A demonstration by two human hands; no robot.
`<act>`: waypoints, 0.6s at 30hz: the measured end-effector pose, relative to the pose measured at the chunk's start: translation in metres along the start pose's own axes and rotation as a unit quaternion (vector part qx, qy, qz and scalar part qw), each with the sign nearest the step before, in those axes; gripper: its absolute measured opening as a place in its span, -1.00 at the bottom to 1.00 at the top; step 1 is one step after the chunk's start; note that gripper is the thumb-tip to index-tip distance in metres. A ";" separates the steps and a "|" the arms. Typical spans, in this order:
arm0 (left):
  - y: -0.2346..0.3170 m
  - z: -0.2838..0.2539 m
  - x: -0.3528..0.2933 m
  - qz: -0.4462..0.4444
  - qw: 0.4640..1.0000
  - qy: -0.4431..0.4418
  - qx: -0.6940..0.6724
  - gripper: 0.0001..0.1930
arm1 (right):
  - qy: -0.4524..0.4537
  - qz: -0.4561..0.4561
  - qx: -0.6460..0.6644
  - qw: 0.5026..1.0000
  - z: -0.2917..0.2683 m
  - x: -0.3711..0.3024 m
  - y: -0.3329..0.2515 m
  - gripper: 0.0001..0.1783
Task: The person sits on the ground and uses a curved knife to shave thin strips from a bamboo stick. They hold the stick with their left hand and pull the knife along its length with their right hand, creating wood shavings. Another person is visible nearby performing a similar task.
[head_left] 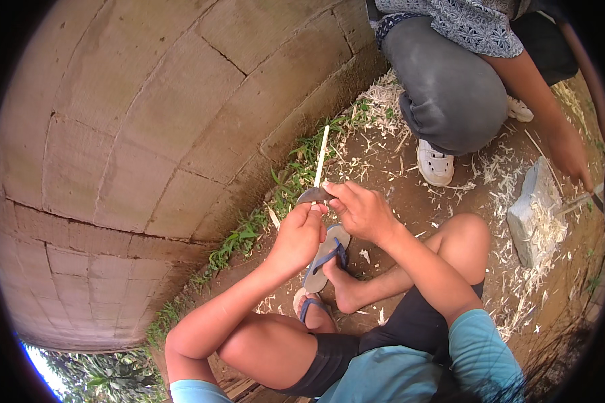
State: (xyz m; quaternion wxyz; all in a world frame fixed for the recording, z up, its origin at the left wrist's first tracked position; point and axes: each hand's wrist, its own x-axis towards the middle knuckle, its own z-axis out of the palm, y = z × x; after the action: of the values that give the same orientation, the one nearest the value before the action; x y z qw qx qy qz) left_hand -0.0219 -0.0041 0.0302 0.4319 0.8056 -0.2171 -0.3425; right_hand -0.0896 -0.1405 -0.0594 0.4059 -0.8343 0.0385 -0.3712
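In front of my legs, a pale, peeled wooden stick (322, 156) slants up and away from my hands. My left hand (298, 236) is closed around its near end, thumb on top. A dark, curved knife blade (314, 195) lies across the stick just beyond that thumb. Closed on the blade's right side is my right hand (364, 209), almost touching the left; any handle is hidden in its fingers. Below the hands a grey flip-flop with a blue strap (327, 258) lies by my bare foot (346, 289).
A block wall (148, 148) rises on the left, with grass (238, 238) along its base. Pale shavings (511, 295) litter the dirt. Far right, another person's hand (569, 153) reaches down beside a grey stone (532, 208); their white shoe (435, 164) stands ahead of my knee.
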 end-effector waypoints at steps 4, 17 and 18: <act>-0.011 0.001 0.004 0.038 0.997 0.016 0.070 -0.73 | -0.013 -0.002 -0.025 1.000 -0.002 -0.001 0.004 -0.65; 0.003 -0.009 0.015 -0.011 0.999 -0.018 0.032 -0.72 | -0.052 0.072 0.014 0.996 -0.013 -0.001 -0.014 -0.71; 0.002 -0.008 0.015 0.002 0.999 -0.010 0.044 -0.69 | -0.047 0.060 0.007 0.997 -0.013 -0.001 -0.015 -0.73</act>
State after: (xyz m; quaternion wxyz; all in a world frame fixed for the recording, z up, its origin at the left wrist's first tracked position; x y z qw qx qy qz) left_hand -0.0055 -0.0108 0.0298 0.3948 0.8200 -0.2373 -0.3397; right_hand -0.1025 -0.1387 -0.0448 0.4345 -0.8443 0.0665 -0.3066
